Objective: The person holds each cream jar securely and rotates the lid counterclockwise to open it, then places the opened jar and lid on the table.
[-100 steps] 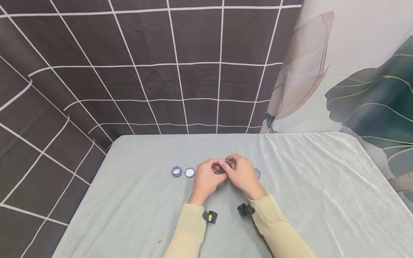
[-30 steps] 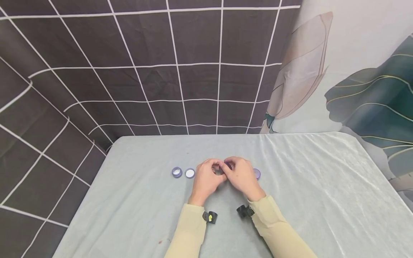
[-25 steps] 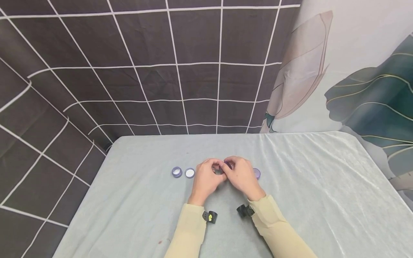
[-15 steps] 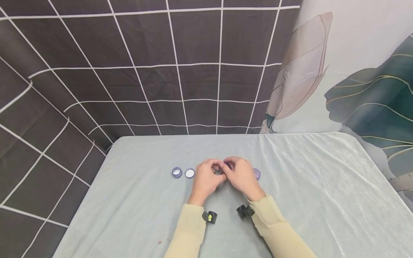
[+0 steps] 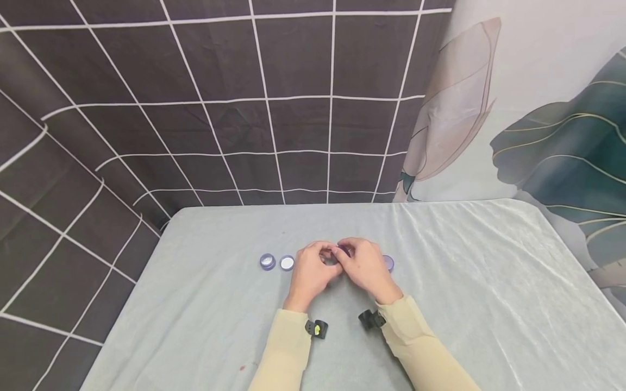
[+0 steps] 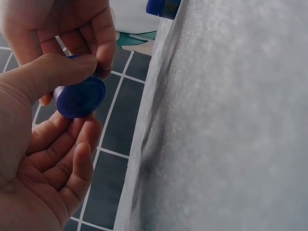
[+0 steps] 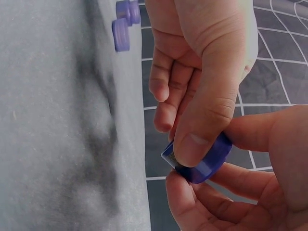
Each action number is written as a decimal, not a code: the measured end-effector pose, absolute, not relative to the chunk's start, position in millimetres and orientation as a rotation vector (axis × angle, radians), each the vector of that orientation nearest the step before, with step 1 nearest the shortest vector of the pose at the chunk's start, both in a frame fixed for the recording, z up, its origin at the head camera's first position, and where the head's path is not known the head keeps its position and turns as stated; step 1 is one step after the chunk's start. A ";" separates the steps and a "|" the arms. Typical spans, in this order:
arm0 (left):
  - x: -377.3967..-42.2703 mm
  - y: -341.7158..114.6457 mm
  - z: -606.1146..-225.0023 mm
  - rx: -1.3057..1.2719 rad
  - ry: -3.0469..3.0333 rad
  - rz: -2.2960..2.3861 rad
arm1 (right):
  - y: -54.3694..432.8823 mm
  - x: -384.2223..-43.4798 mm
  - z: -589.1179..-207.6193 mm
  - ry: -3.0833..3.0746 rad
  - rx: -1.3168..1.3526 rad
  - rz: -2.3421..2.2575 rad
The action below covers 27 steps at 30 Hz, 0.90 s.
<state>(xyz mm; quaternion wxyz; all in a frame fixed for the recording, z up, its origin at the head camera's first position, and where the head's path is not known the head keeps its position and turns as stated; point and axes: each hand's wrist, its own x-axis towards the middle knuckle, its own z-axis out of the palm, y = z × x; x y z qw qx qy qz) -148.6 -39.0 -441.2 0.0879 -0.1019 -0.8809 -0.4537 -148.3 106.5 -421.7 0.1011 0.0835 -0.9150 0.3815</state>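
**Pinched from both sides**

The left hand (image 5: 309, 271) and right hand (image 5: 368, 266) both pinch a purple round piece (image 6: 82, 101) between thumb and fingers, clear of the cloth (image 5: 205, 326), apparently so each steadies it. From them, a white-centred disc (image 5: 287, 263) and purple container (image 5: 267, 262) lie toward nine o'clock, a purple disc (image 5: 388, 263) toward three, perhaps for easy reach.

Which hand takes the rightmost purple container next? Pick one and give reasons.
Right, probably: the right hand lies close beside the rightmost purple container, while the left hand is farther left. Both grip a round purple piece, so the right would likely need to let go first.
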 end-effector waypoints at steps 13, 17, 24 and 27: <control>-149.9 -40.3 -442.3 -0.309 -2.623 -1.356 | 106.9 -147.6 -420.0 -2.706 0.273 1.139; -150.0 -40.3 -442.1 -0.317 -2.621 -1.350 | 107.1 -147.5 -420.0 -2.709 0.284 1.139; -150.4 -40.9 -441.7 -0.304 -2.637 -1.358 | 107.3 -147.3 -418.9 -2.724 0.279 1.132; -150.3 -40.9 -441.2 -0.301 -2.640 -1.358 | 107.5 -148.1 -419.8 -2.726 0.289 1.132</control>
